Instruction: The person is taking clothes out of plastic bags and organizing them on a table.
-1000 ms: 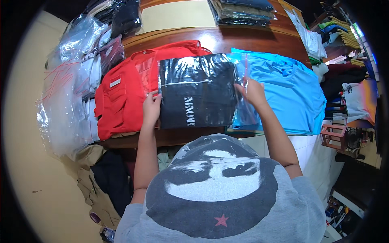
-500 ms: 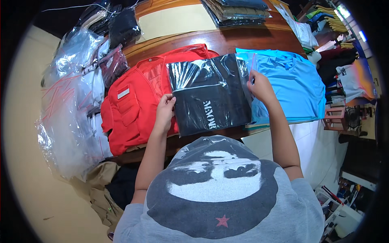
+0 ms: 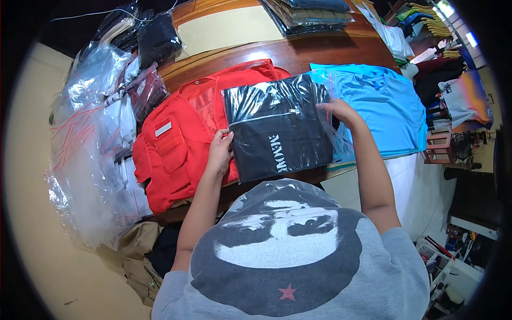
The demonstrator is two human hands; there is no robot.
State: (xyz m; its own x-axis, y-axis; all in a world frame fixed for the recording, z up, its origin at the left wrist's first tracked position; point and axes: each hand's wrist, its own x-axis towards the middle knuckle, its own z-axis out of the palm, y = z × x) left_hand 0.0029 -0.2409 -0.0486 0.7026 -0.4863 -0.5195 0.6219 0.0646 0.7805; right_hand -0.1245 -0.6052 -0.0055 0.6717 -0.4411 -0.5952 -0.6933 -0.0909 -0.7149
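At the desk's (image 3: 341, 50) near edge, the left hand (image 3: 219, 153) pinches a glossy plastic bag (image 3: 277, 133); the right hand (image 3: 341, 111) meets its loose clear end, grip unclear. Inside: a folded black garment (image 3: 256, 156), white-lettered. Beneath: mesh-lined red vest (image 3: 170, 146), pale label (image 3: 164, 129); smooth blue shirt (image 3: 389, 112). Farther: bagged clothes (image 3: 312, 17).

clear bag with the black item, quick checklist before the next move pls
1. Black item inside the clear bag: ok, it looks flat and covered by the plastic.
2. Left grip on the bag: ok, thumb over its left edge.
3. Right grip at the bag's right end: ok for position; whether it pinches the plastic, cannot tell.
4. Bag sealed at that end: cannot tell.
5. Bag clear of neighbouring clothes: not ok, it overlaps the red garment on the left and the light blue shirt on the right.
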